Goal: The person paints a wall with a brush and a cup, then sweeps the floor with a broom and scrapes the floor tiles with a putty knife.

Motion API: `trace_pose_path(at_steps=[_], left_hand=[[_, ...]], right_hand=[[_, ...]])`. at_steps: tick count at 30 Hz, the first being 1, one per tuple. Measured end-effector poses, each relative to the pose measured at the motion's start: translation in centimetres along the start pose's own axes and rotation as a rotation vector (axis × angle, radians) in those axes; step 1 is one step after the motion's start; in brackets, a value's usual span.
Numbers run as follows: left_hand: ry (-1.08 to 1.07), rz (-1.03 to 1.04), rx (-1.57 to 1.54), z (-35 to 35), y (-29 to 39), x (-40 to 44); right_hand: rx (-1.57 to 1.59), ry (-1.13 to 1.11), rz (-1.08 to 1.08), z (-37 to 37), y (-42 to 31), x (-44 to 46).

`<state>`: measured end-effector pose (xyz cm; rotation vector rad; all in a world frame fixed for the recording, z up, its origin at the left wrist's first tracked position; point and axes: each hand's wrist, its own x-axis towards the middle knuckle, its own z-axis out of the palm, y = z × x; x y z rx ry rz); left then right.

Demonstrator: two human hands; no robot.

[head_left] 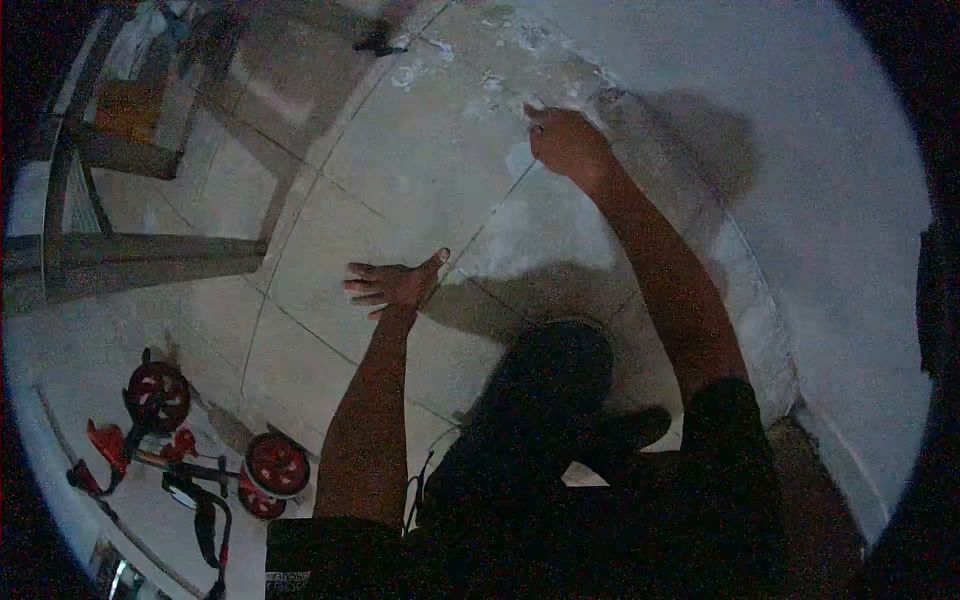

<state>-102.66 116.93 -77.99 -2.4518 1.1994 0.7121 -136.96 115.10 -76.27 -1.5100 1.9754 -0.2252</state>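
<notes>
My left hand [398, 285] is spread out low over the pale tiled floor [350, 215], thumb and fingers apart, holding nothing. Whether its palm touches the tiles I cannot tell. Farther forward and to the right, my right hand [572, 145] is closed, its fingers curled down close to the floor near the wall. What it grips, if anything, is hidden. A small bright white patch [519, 158] shows just beside its fingers; I cannot make out whether it is a thing or a wet shine. White streaks of foam or residue [530, 38] lie on the tiles beyond this hand.
A pale wall [820, 190] rises along the right. At lower left lies a wheeled object with red wheels [277, 465] and a dark strap. Furniture legs [160, 258] and an orange-brown box-like thing [128, 110] stand at upper left. A small dark object [380, 45] lies farther ahead.
</notes>
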Motion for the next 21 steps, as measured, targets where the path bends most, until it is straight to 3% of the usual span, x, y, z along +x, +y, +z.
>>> trace_pose_path(at_steps=[4, 8, 12, 15, 17, 21], left_hand=[[0.014, -0.043, 0.025, 0.7, 0.5, 1.8], [-0.034, -0.066, 0.027, -0.2, 0.8, 1.3], [-0.017, -0.057, 0.011, -0.9, 1.2, 0.5], [0.018, -0.035, -0.007, -0.4, 1.0, 1.2], [-0.051, -0.041, -0.008, -1.3, 0.8, 0.7], [-0.010, -0.028, 0.017, -0.6, 1.3, 0.8]], right_hand=[[-0.217, 0.019, 0.040, -2.4, -5.0, 2.2], [-0.320, 0.004, 0.003, -1.6, -4.3, 3.6], [-0.280, 0.002, -0.026, -0.9, -4.3, 2.5], [-0.139, 0.128, 0.015, 0.0, -3.3, 5.8], [-0.514, 0.256, -0.269, 3.0, -1.3, 9.6], [-0.418, 0.109, -0.038, 0.7, -3.0, 8.7]])
